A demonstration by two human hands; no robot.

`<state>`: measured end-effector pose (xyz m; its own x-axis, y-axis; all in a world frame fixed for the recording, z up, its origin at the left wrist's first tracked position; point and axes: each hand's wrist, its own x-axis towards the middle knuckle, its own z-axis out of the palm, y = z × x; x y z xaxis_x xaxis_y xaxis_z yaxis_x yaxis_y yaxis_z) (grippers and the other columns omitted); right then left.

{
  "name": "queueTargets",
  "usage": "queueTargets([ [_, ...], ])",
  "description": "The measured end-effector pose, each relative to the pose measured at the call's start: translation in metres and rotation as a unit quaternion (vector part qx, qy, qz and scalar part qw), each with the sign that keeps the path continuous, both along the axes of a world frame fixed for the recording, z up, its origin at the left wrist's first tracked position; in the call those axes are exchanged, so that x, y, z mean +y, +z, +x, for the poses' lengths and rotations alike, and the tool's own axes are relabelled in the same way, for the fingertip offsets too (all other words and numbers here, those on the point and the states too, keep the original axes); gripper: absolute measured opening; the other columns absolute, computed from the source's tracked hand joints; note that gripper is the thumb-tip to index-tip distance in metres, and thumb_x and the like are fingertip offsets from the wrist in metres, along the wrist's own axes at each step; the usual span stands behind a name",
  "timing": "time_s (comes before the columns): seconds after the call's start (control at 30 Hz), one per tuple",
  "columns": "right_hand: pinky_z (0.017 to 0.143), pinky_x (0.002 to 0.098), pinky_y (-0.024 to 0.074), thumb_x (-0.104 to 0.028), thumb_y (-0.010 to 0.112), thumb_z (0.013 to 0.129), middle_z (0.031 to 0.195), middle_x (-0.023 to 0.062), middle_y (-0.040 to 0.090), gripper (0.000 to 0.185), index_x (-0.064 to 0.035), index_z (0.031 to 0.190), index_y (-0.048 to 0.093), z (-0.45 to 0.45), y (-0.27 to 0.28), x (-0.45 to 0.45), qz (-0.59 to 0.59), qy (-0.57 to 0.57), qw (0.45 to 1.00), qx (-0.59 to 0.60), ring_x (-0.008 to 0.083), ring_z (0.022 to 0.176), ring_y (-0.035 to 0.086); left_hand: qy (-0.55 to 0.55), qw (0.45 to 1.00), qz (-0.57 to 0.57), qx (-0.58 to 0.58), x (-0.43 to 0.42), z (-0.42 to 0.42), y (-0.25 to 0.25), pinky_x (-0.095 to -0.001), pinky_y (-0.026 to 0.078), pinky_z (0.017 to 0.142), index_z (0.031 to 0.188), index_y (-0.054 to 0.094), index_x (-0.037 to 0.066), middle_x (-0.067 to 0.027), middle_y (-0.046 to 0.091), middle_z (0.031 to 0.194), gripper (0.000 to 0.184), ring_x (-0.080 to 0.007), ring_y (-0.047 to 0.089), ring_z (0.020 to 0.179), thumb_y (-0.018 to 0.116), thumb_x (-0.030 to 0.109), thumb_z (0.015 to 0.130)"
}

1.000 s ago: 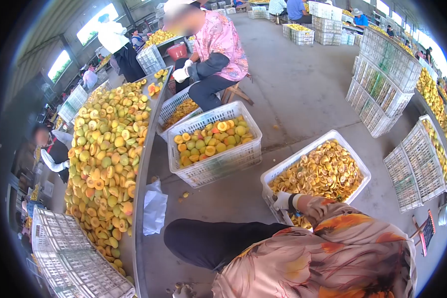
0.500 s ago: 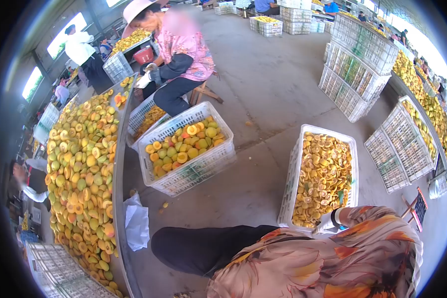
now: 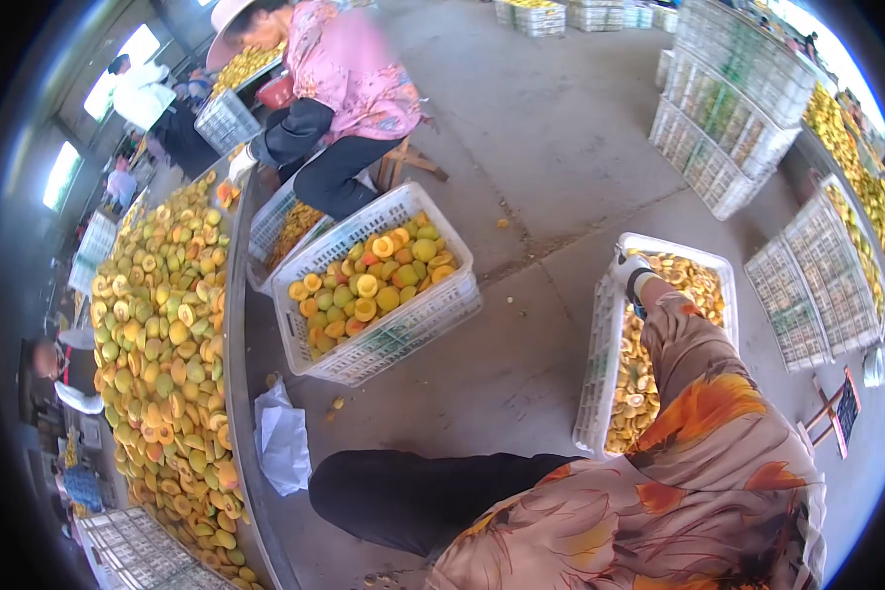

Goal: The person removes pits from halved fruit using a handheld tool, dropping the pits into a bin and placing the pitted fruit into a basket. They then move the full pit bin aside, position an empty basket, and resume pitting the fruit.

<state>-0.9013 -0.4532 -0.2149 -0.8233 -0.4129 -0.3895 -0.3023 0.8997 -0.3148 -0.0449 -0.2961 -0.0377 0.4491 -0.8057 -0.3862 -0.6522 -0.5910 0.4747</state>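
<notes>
My right hand (image 3: 626, 267), in a pale glove, has reached to the far left corner of a white plastic crate (image 3: 592, 393). Its fingers look curled over the rim there, though the fingertips are partly hidden. Inside the crate lie many cut yellow fruit pieces (image 3: 637, 388), which look like apricot or peach halves. My patterned sleeve (image 3: 693, 374) crosses above the crate and covers part of them. My left hand is out of view.
Halved fruit (image 3: 172, 334) heaps on a metal-edged table (image 3: 238, 393) at left. A crate of fruit (image 3: 364, 369) stands beside a seated co-worker (image 3: 354, 88). Stacked crates (image 3: 723, 128) and a small folding stool (image 3: 841, 413) are at right. A white bag (image 3: 283, 442) lies by the table.
My right hand has moved from the crate's near end to its far left corner, with the arm now stretched over the fruit. The co-worker's gloved hand has moved to the table's edge.
</notes>
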Motion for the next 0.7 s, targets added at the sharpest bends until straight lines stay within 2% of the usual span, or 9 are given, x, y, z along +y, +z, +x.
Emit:
queueTargets([
  [0.07,0.096,0.0431,0.0545,-0.033,0.067,0.085,0.126,0.0226,0.068,0.055,0.0,0.128,0.065,0.018,0.018,-0.013,0.061,0.031,0.997,0.033,0.0341,0.117,0.068,-0.051,0.998,-0.031,-0.011,0.007,0.021,-0.022,-0.0478,0.052,0.075,0.109,0.069,-0.007,-0.0309,0.07,0.095,0.039,-0.041,0.067,0.079,0.06,0.028,0.094],
  [0.17,0.095,0.044,0.0549,-0.037,0.063,0.09,0.121,0.0247,0.07,0.052,0.0,0.127,0.067,0.009,0.01,-0.014,0.074,0.031,0.996,0.024,0.0357,0.117,0.067,-0.06,0.997,0.048,-0.027,0.004,0.042,-0.045,-0.0478,0.052,0.074,0.103,0.071,-0.007,-0.029,0.07,0.096,0.035,-0.0424,0.066,0.079,0.058,0.025,0.096],
  [0.27,0.093,0.0432,0.0555,-0.035,0.061,0.09,0.117,0.0271,0.07,0.047,0.0023,0.118,0.07,-0.013,-0.017,-0.007,0.089,0.084,0.989,0.078,0.0379,0.113,0.068,-0.139,0.989,0.007,-0.058,0.002,0.051,-0.082,-0.0498,0.051,0.074,0.107,0.071,-0.002,-0.0279,0.07,0.095,0.034,-0.0452,0.065,0.08,0.059,0.028,0.096],
  [0.47,0.092,0.0454,0.0559,-0.038,0.061,0.09,0.108,0.0276,0.072,0.047,0.0035,0.11,0.072,0.029,0.018,0.005,0.05,0.048,0.996,0.058,0.038,0.107,0.071,-0.155,0.987,0.027,-0.007,0.0,0.042,-0.119,-0.0516,0.05,0.076,0.113,0.07,0.004,-0.0287,0.067,0.096,0.03,-0.05,0.062,0.089,0.055,0.025,0.099],
  [0.57,0.085,0.0452,0.0576,-0.042,0.06,0.091,0.1,0.0249,0.074,0.048,0.0018,0.107,0.072,0.063,0.033,-0.002,0.056,0.06,0.995,0.057,0.0378,0.097,0.073,-0.165,0.984,-0.059,0.02,0.024,0.071,-0.188,-0.0373,0.05,0.065,0.101,0.072,-0.004,-0.014,0.067,0.079,0.028,-0.0253,0.062,0.071,0.06,0.02,0.092],
  [0.6,0.082,0.0451,0.058,-0.042,0.061,0.091,0.097,0.0238,0.074,0.047,0.0015,0.105,0.072,0.083,0.039,-0.004,0.068,0.057,0.994,0.059,0.0379,0.093,0.074,-0.122,0.991,-0.014,0.052,0.025,0.068,-0.175,-0.0375,0.05,0.07,0.102,0.072,-0.003,-0.0149,0.068,0.085,0.028,-0.0259,0.063,0.078,0.061,0.02,0.09],
  [0.63,0.053,0.0418,0.0562,-0.024,0.069,0.079,0.083,0.0207,0.072,0.036,0.0037,0.101,0.069,0.098,0.036,-0.005,-0.001,0.084,0.994,0.069,0.0293,0.066,0.072,-0.078,0.993,0.031,0.079,0.014,0.053,-0.144,-0.0377,0.051,0.076,0.103,0.073,-0.002,-0.0159,0.069,0.092,0.029,-0.0264,0.064,0.086,0.062,0.02,0.088],
  [0.67,0.06,0.0434,0.0567,-0.025,0.069,0.079,0.085,0.0195,0.072,0.04,0.0031,0.107,0.068,0.112,0.038,-0.005,-0.011,0.082,0.996,0.019,0.0305,0.072,0.073,0.011,0.98,0.149,0.128,-0.005,0.035,-0.117,-0.0433,0.053,0.091,0.11,0.073,0.002,-0.023,0.072,0.112,0.033,-0.0377,0.067,0.104,0.062,0.024,0.088],
  [0.7,0.066,0.0441,0.0564,-0.025,0.069,0.079,0.086,0.0199,0.072,0.039,0.003,0.105,0.068,0.116,0.023,-0.002,-0.025,0.124,0.991,0.049,0.0324,0.077,0.073,-0.015,0.989,0.132,0.067,-0.011,0.03,-0.112,-0.0444,0.052,0.094,0.111,0.073,0.003,-0.0235,0.071,0.114,0.035,-0.0382,0.067,0.107,0.062,0.028,0.088],
])
